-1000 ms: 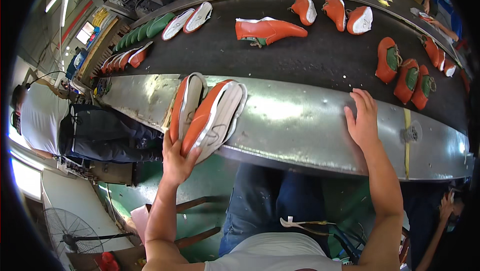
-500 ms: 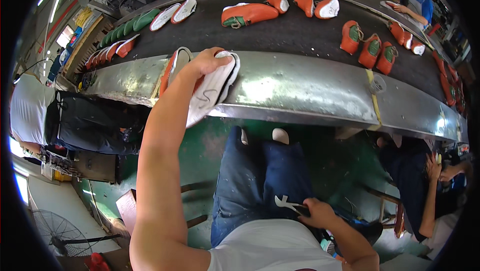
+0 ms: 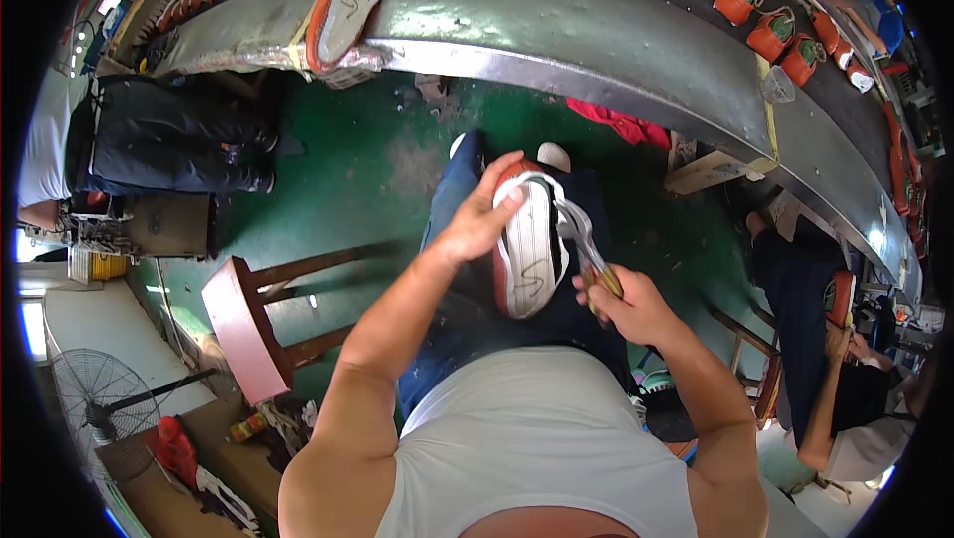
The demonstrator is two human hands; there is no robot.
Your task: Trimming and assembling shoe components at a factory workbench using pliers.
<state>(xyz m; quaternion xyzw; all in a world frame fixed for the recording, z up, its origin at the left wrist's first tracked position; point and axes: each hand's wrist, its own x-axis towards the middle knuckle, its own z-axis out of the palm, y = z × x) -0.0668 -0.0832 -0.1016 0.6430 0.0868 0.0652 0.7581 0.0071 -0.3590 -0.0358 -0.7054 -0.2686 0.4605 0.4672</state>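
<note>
Over my lap, my left hand [image 3: 475,223] is closed round the side of a shoe upper on a last [image 3: 533,258]. Its pale underside faces up, with a dark pen mark near the heel end and loose white edging round the rim. Orange-red shows along its left side and tip. My right hand [image 3: 628,306] grips lasting pincers [image 3: 584,240] by the handles. Their metal jaws are at the shoe's right edge; whether they pinch the edging I cannot tell. A similar lasted shoe [image 3: 348,9] rests on the metal edge of the bench, underside showing.
The metal-edged bench [image 3: 477,26] curves across the front. Several orange-red shoes [image 3: 770,36] stand on its dark top at right. A wooden stool [image 3: 243,329] is at left, near a fan [image 3: 94,399]. Co-workers sit at both sides; the right one [image 3: 845,339] holds a shoe.
My left hand has brought one shoe from the metal edge down to my lap. The pincers in my right hand have risen from my thigh to the shoe's edge. The view has tilted down.
</note>
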